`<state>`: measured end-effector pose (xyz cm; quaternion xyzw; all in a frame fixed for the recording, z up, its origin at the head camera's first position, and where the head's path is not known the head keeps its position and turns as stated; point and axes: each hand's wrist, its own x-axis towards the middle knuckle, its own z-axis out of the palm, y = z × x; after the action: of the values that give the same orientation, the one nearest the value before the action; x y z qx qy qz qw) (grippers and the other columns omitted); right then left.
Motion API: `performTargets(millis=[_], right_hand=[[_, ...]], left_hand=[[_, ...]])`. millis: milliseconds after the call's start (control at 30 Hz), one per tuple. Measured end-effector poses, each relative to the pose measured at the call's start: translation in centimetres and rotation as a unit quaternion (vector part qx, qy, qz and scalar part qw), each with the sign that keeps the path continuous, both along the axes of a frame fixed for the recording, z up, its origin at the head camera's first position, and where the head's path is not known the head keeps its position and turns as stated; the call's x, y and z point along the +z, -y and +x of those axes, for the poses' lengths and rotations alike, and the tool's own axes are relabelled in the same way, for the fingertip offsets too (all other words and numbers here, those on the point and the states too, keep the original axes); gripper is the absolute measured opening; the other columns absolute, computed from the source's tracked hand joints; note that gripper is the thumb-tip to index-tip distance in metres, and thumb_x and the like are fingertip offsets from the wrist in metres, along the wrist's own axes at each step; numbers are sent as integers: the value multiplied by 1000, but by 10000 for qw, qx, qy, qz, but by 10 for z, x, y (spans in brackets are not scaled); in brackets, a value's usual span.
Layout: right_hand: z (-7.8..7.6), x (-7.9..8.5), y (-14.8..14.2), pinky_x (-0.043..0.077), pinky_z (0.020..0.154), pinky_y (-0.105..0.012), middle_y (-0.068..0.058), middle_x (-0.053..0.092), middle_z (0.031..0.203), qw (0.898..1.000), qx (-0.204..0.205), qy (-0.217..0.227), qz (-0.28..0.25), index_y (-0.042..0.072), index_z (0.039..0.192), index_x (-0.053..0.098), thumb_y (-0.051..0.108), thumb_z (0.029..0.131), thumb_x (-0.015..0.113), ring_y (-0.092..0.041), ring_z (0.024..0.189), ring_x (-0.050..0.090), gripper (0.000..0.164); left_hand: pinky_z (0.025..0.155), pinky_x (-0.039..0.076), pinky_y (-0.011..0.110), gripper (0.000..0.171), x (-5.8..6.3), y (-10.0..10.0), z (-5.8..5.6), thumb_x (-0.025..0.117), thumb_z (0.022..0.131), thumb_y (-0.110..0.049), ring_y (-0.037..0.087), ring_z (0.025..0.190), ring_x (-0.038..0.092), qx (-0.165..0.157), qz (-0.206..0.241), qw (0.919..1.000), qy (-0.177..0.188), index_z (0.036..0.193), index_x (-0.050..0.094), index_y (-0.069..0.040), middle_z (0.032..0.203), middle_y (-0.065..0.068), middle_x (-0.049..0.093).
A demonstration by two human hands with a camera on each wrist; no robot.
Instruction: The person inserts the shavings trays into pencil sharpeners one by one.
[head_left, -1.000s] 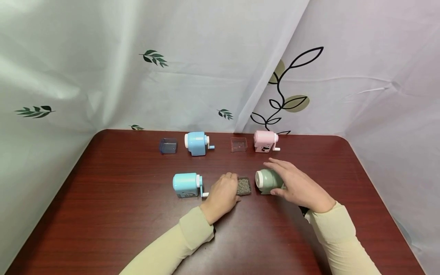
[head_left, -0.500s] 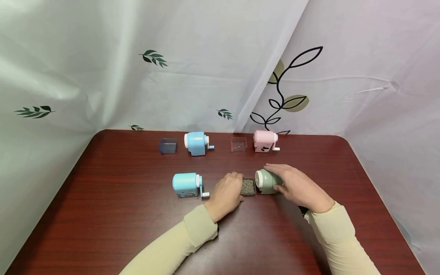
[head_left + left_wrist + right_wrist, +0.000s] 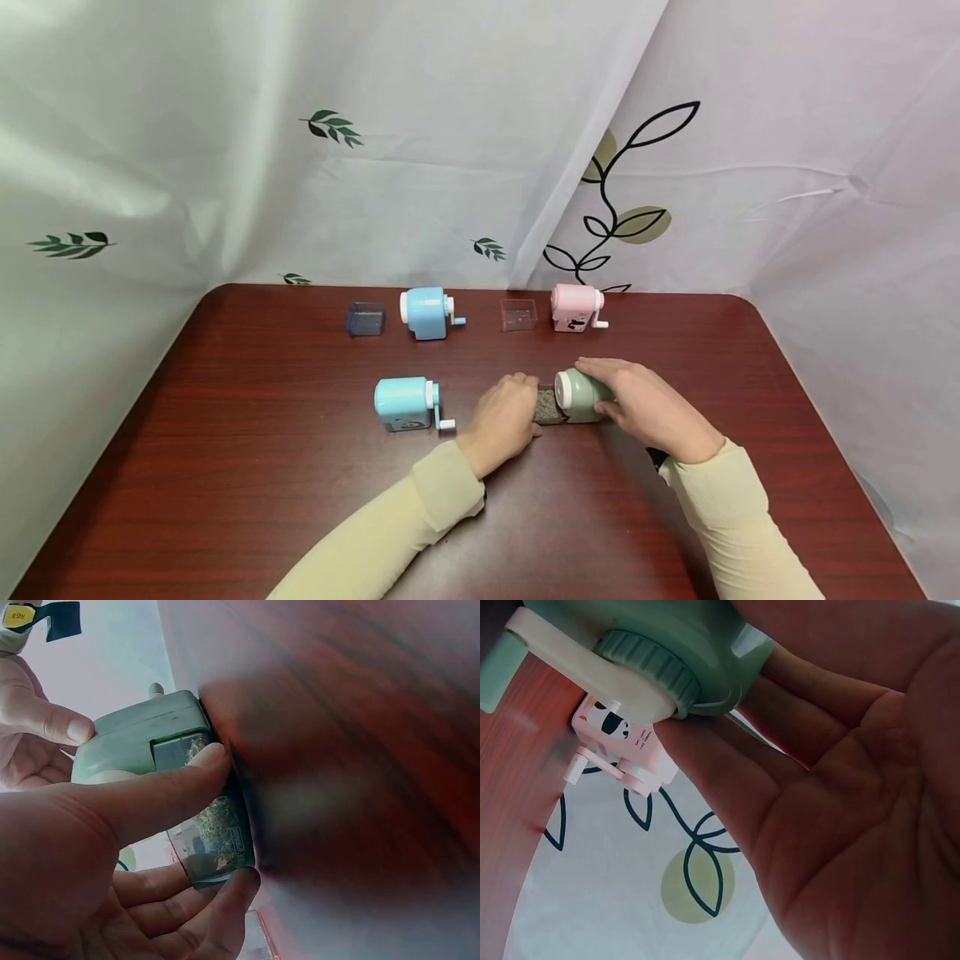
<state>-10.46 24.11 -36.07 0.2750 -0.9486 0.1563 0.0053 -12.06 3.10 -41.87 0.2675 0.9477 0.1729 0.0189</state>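
Note:
A green crank pencil sharpener (image 3: 583, 395) stands on the table, its white front facing left. My right hand (image 3: 651, 406) holds it from the right, thumb on the near side and fingers over the far side; its crank (image 3: 592, 664) shows in the right wrist view. My left hand (image 3: 504, 422) grips a clear shavings drawer (image 3: 548, 405) between thumb and fingers. Pencil shavings (image 3: 216, 825) fill much of this drawer. In the left wrist view the drawer's inner end sits in the opening at the sharpener's base, and the rest sticks out.
Left of my left hand stands a turquoise sharpener (image 3: 405, 403). Along the back are a blue sharpener (image 3: 427, 313), a pink sharpener (image 3: 574, 308), a blue clear drawer (image 3: 366, 318) and a pink clear drawer (image 3: 519, 315). A white curtain hangs behind the table.
My left hand has moved right with the shavings drawer, from a gap away up to the green sharpener and partly into its base. My right hand has closed in on the sharpener.

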Motion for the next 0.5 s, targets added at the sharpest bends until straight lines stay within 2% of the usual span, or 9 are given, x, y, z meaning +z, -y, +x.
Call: performTargets(millis=[500], right_hand=[[-1, -1, -1, 47, 100, -50, -19, 64, 130, 10000, -17, 28, -82, -7, 132, 61, -6, 80, 79, -36, 121, 61, 55]], left_hand=[[82, 56, 37, 52, -3, -11, -3, 93, 72, -25, 26, 96, 65, 38, 107, 9999, -35, 110, 66, -1, 102, 11, 67]])
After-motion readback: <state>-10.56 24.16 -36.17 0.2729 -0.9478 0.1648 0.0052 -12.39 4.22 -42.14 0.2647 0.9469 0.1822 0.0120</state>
